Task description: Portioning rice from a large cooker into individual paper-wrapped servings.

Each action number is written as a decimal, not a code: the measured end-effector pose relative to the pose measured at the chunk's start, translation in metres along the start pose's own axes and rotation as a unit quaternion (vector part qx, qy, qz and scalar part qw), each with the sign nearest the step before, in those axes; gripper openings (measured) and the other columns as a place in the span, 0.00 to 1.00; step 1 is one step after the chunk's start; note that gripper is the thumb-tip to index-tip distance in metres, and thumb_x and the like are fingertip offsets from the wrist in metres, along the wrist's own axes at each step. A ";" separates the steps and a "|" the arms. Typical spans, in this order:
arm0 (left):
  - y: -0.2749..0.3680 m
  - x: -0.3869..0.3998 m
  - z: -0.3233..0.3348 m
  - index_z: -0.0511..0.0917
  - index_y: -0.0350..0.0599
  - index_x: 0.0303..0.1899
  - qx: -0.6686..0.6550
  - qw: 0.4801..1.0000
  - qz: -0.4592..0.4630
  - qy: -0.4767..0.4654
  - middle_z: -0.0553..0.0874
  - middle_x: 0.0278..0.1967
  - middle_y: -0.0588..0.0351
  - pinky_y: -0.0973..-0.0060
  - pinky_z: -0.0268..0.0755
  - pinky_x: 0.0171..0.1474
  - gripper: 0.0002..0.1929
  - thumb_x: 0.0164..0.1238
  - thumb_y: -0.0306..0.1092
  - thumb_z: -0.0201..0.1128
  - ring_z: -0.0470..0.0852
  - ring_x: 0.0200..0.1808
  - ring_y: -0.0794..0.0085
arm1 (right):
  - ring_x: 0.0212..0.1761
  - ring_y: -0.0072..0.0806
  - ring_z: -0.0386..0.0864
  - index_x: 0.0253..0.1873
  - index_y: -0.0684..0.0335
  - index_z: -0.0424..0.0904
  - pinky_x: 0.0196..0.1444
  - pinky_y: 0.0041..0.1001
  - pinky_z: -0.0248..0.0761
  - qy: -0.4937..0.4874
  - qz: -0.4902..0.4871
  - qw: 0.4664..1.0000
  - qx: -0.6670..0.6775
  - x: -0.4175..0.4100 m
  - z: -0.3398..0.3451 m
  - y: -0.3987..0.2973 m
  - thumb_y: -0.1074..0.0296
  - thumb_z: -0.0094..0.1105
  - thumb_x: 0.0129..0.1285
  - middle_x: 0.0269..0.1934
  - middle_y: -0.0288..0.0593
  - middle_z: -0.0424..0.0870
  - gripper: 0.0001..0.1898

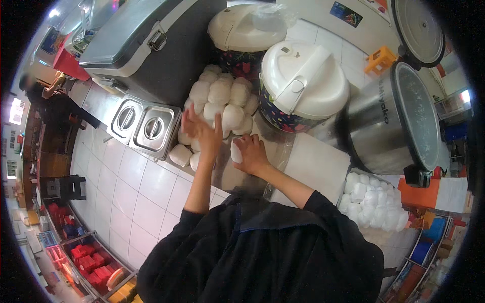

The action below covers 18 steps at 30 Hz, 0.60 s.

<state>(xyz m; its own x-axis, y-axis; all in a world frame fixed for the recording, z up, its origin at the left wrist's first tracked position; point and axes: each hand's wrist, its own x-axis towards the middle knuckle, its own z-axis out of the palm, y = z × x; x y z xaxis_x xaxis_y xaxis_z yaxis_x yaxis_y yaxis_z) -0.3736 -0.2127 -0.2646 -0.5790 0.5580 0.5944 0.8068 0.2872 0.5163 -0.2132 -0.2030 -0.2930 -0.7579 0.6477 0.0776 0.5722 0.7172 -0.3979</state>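
Note:
My right hand is closed around a white rounded packet over the metal counter. To its left my left hand is raised with its fingers spread, holding nothing, in front of a pile of white rounded bundles. What the bundles contain cannot be told. More of them, such as a loose one, lie by my left wrist at the counter's near edge. A flat stack of white sheets lies to the right of my right hand.
Beyond the pile stand two rice cookers with white lids and a large steel cooker. Left are lidded steel pans and a grey cooler box. Small white bundles are heaped at right. Another person is far left.

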 end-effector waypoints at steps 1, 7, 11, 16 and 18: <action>-0.008 -0.013 -0.021 0.55 0.38 0.65 0.007 1.000 0.014 -0.017 0.59 0.59 0.33 0.52 0.51 0.60 0.39 0.57 0.44 0.65 0.55 0.61 0.46 | 0.53 0.45 0.64 0.55 0.56 0.68 0.49 0.43 0.68 -0.008 -0.016 1.000 -0.002 0.001 -0.005 -0.002 0.56 0.72 0.36 0.51 0.50 0.65 0.37; -0.049 -0.096 -0.082 0.60 0.41 0.60 0.068 0.985 -0.054 -0.149 0.62 0.57 0.36 0.55 0.55 0.60 0.37 0.48 0.38 0.70 0.59 0.59 0.46 | 0.48 0.49 0.68 0.55 0.56 0.67 0.51 0.41 0.67 0.055 -0.108 0.969 0.214 0.006 0.005 0.001 0.54 0.72 0.36 0.50 0.54 0.64 0.38; -0.059 -0.108 -0.083 0.64 0.46 0.57 0.035 0.985 -0.050 -0.159 0.66 0.56 0.43 0.53 0.56 0.59 0.38 0.39 0.36 0.72 0.63 0.56 0.45 | 0.52 0.50 0.65 0.57 0.60 0.67 0.55 0.42 0.63 0.227 -0.057 0.959 0.157 0.072 -0.052 -0.024 0.59 0.71 0.38 0.49 0.53 0.64 0.37; -0.053 -0.096 -0.069 0.67 0.45 0.52 -0.003 0.985 -0.083 -0.148 0.71 0.50 0.46 0.56 0.59 0.58 0.36 0.33 0.35 0.73 0.65 0.55 0.48 | 0.56 0.53 0.62 0.60 0.59 0.64 0.58 0.46 0.58 0.198 0.018 0.980 0.022 0.121 -0.032 -0.006 0.54 0.70 0.43 0.55 0.58 0.61 0.38; -0.051 -0.098 -0.069 0.69 0.44 0.51 -0.007 0.989 -0.075 -0.131 0.72 0.48 0.47 0.57 0.60 0.57 0.36 0.32 0.36 0.73 0.66 0.53 0.49 | 0.58 0.54 0.61 0.63 0.58 0.62 0.59 0.47 0.57 0.148 0.035 0.988 -0.009 0.121 -0.033 -0.005 0.52 0.69 0.44 0.57 0.60 0.60 0.40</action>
<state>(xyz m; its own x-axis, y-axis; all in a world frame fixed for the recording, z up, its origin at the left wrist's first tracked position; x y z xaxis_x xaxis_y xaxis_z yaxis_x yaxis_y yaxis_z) -0.3657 -0.3356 -0.3066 -0.6394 0.6937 0.3315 0.7118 0.3711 0.5963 -0.2973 -0.1198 -0.2511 -0.5933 0.7406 0.3154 0.6273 0.6709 -0.3954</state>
